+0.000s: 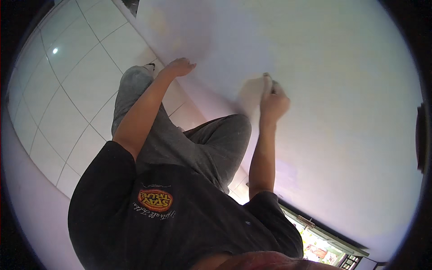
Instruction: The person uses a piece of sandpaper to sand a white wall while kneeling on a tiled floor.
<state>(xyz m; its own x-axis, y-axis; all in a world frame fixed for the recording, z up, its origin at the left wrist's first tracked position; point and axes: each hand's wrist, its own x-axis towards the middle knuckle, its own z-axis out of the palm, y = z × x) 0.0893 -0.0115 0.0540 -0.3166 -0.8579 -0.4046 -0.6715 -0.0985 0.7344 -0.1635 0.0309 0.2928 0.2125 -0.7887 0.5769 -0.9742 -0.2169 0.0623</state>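
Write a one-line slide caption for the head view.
Right hand close to a pale wall, left hand near grey trousers, white tiled floor alongside.

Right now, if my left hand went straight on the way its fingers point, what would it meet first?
Most likely the pale wall. The left hand points toward it, rightward in the picture. Depth is unclear, so I can't tell whether there's a gap.

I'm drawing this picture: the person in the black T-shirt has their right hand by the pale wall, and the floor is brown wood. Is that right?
Almost! The floor isn't brown wood: the head view shows it pale and tiled. The black T-shirt and the right hand by the pale wall are right.
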